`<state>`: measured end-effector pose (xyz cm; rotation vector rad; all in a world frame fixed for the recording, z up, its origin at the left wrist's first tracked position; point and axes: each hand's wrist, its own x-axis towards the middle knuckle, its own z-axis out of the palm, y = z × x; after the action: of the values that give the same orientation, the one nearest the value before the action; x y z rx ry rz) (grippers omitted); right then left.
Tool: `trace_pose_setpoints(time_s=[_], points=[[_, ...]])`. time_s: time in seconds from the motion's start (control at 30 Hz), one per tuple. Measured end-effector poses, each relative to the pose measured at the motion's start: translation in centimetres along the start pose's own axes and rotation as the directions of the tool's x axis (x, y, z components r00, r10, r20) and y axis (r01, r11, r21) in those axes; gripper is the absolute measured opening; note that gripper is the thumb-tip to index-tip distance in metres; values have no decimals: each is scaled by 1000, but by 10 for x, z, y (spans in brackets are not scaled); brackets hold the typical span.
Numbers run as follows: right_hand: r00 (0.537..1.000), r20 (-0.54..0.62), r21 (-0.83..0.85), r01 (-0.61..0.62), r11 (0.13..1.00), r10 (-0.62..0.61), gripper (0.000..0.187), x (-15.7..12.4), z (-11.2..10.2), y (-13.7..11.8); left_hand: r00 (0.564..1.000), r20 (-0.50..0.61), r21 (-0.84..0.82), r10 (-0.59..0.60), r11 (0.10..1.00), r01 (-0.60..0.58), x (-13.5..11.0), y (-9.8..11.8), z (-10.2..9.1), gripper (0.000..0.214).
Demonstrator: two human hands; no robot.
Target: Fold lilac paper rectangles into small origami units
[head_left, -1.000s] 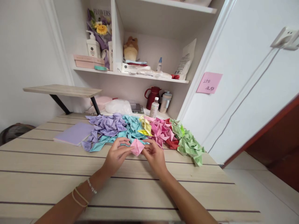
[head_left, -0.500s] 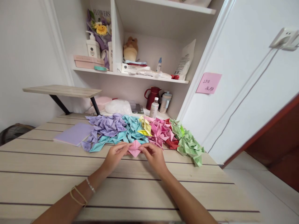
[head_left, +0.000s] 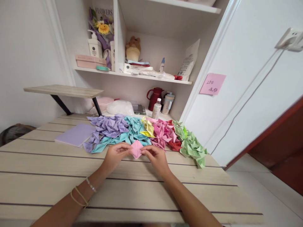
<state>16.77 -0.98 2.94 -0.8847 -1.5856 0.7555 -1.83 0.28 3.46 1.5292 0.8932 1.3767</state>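
Shifting slightly left since a second ago, our pink folded paper [head_left: 136, 149] is now showing a more even diamond, one corner pointing up and one down. We are holding it between both hands just in front of the blue folded pieces [head_left: 134, 127]; whether it is touching the table [head_left: 132, 195], we cannot tell. Our left hand [head_left: 115, 156] is pinching its left corner between thumb and fingers, and our right hand [head_left: 157, 157] is pinching the right corner just as narrowly. Behind our hands, purple pieces [head_left: 110, 126], yellow pieces [head_left: 148, 128] and green pieces [head_left: 193, 146] are lying heaped.
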Motion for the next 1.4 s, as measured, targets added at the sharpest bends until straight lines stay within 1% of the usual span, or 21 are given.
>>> trace_pose_setpoints(time_s=[0.1,0.23,0.33,0.43,0.53,0.6,0.7,0.77,0.87,1.0,1.1,1.2,1.27,1.33,1.4], points=[[998,-14,67,-61,996,62,14,0,1,-1,996,52,43,76,996,-78,-1,0,-1,19],[997,-14,85,-81,993,82,19,0,2,-1,984,80,156,159,973,-170,-3,-1,1,8],[995,-15,136,-93,986,96,23,-1,3,1,981,87,190,172,964,-186,-4,0,3,9],[994,5,165,-107,981,108,25,-1,4,2,988,65,164,141,975,-150,-5,1,5,12],[992,24,187,-124,975,122,23,-1,4,2,999,21,89,27,996,-29,-6,2,7,19],[993,31,174,-122,977,118,22,-2,5,1,999,4,47,-46,998,46,-5,2,6,21],[990,92,173,-121,977,106,24,-4,6,1,996,-29,13,-79,997,80,-3,3,3,17],[988,121,169,-111,979,91,30,-4,6,1,995,-17,11,-97,995,98,-2,3,2,14],[995,89,96,-61,994,53,28,-3,4,3,994,43,22,-100,995,100,-3,3,3,14],[999,41,17,-25,1000,24,24,-1,0,6,997,81,54,-5,999,1,-6,0,7,23],[998,53,-7,-22,1000,22,24,0,-2,6,991,70,203,113,971,-125,-7,-5,6,24],[997,78,-18,-11,1000,12,23,0,-2,4,961,98,397,258,875,-276,-7,-6,3,18],[996,84,-4,2,1000,-2,22,0,-2,3,935,129,488,330,800,-350,-8,-4,1,17],[997,79,5,18,1000,-19,22,0,-2,2,919,153,537,364,750,-386,-10,-2,0,22],[996,75,-34,45,998,-43,22,0,-3,1,910,185,550,371,729,-408,-12,0,-1,25]])
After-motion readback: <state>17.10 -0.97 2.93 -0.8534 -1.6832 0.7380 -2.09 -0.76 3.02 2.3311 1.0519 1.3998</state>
